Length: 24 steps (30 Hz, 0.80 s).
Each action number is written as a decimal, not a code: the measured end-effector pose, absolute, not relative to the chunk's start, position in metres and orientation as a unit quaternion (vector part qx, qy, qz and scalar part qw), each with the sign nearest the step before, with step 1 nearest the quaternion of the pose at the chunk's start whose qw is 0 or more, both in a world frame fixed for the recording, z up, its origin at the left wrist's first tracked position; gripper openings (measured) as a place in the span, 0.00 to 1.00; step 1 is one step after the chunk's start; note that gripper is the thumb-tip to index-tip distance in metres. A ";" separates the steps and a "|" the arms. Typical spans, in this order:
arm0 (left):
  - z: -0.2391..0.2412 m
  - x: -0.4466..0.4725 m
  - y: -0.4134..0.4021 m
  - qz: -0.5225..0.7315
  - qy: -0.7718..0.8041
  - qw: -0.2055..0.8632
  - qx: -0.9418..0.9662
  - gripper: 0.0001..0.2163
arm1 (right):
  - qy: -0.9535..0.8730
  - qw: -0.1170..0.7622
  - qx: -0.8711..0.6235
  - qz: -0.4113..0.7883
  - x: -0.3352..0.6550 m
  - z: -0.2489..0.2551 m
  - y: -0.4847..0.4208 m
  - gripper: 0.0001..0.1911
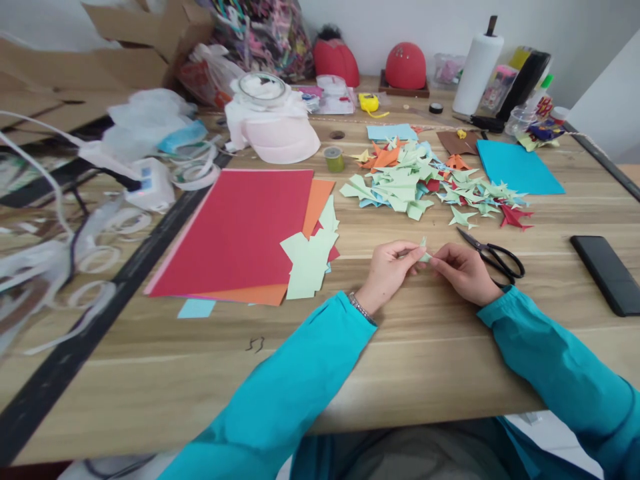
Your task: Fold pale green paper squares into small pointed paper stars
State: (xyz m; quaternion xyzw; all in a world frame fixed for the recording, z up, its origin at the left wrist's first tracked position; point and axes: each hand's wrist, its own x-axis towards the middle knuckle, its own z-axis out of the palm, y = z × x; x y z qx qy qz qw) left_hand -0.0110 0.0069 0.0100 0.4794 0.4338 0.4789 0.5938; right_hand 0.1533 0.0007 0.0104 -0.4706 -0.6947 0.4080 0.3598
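Between my fingertips is a small light green folded paper piece point(425, 256), held just above the wooden table. My left hand point(391, 272) pinches its left side, with thumb and index finger closed. From the other side, my right hand point(465, 272) grips its right edge in a pinch. Fingers cover much of the fold. Black scissors point(493, 257) lie beside my right hand, their blades pointing up and left. Beyond both hands sits a heap of folded paper pieces point(400, 180), mostly light green, with orange, blue and red ones among them.
Left of my hands lie red paper sheets point(240, 227) and light green paper cutouts point(313, 263). A black phone point(606, 275) rests at the right. Blue paper point(520, 167), a green spool point(333, 159) and a white cap point(280, 137) are farther back. Cables point(65, 200) clutter the left.
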 end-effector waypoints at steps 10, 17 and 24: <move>0.006 -0.011 0.007 0.500 0.448 0.533 0.515 0.11 | -0.701 0.338 -0.482 0.402 0.153 0.010 -0.001 0.15; 0.007 -0.011 0.007 0.496 0.432 0.547 0.519 0.11 | -0.713 0.328 -0.470 0.405 0.152 0.012 -0.001 0.15; 0.008 -0.011 0.006 0.495 0.422 0.570 0.502 0.11 | -0.728 0.317 -0.469 0.386 0.152 0.012 -0.002 0.15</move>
